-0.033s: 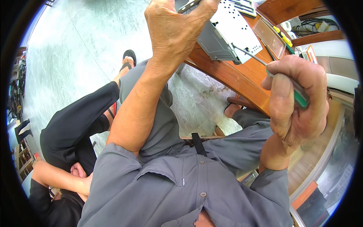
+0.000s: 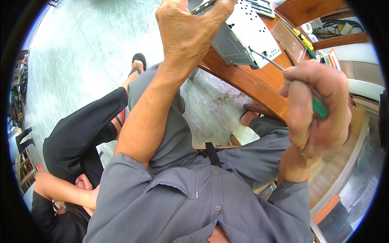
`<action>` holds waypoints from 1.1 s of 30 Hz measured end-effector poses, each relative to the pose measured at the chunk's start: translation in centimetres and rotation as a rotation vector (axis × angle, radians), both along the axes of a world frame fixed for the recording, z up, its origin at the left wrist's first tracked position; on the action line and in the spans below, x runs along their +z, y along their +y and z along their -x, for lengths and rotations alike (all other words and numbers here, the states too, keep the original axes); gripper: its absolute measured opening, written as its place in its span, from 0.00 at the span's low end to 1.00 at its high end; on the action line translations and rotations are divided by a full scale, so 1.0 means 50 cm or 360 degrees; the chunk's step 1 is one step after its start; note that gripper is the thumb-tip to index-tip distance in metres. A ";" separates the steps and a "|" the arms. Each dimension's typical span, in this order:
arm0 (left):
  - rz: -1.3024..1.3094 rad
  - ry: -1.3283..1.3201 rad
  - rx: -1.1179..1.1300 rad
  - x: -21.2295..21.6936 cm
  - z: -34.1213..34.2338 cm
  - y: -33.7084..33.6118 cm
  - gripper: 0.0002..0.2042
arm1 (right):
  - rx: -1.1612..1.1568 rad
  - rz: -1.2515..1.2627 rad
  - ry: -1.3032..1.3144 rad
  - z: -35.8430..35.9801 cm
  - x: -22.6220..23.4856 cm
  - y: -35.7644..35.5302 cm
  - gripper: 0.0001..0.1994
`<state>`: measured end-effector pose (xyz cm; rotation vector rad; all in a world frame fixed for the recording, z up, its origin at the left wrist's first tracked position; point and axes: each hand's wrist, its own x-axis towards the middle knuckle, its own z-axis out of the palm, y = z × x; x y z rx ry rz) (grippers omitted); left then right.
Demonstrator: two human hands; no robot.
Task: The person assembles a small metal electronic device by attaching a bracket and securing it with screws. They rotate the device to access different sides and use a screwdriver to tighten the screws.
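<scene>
Fingers of the right hand [image 2: 314, 111] are wrapping tightly around the green handle of a screwdriver with a thin steel shaft [image 2: 267, 60], and that shaft is slanting up toward the grey metal box-shaped electronic unit with a perforated white panel [image 2: 247, 38], its tip meeting the unit's near lower corner. That unit is sitting on the curved reddish-brown wooden bench [image 2: 251, 83], close to the bench's near edge. The left hand [image 2: 188, 34] is reaching up on the unit's left side, its fingers curling over the unit's dark upper-left edge and gripping it. Behind the unit, farther along the bench, a clear plastic tray [image 2: 289, 40] is lying, with yellow-and-green handled tools [image 2: 304, 40] just beside it. Below the unit, the person's grey shirt and grey trousers are filling the lower part of the view. To the left of the unit and lower down, another person in black clothing [image 2: 77, 141] is sitting over the pale green-grey floor [image 2: 81, 48], one sandalled foot [image 2: 135, 67] pointing toward the bench.
</scene>
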<state>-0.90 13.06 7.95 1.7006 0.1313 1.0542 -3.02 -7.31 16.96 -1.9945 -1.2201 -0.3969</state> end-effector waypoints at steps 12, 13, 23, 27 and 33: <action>0.0066 0.0026 -0.0024 0.007 -0.003 -0.002 0.26 | -0.0015 -0.0136 0.0510 -0.062 0.007 -0.023 0.10; 0.0048 0.0012 -0.0016 0.003 -0.004 -0.001 0.25 | 0.0006 -0.0162 0.0518 -0.067 0.003 -0.023 0.10; 0.0030 0.0006 -0.0021 -0.001 -0.006 -0.001 0.25 | -0.0055 -0.0184 0.0342 -0.039 0.011 -0.024 0.11; 0.0090 0.0039 -0.0034 0.004 -0.003 -0.004 0.24 | -0.0087 -0.0078 0.0343 -0.042 0.013 -0.029 0.11; 0.0114 0.0062 -0.0013 0.000 -0.004 0.000 0.24 | -0.0053 -0.0107 0.0348 -0.044 0.009 -0.023 0.11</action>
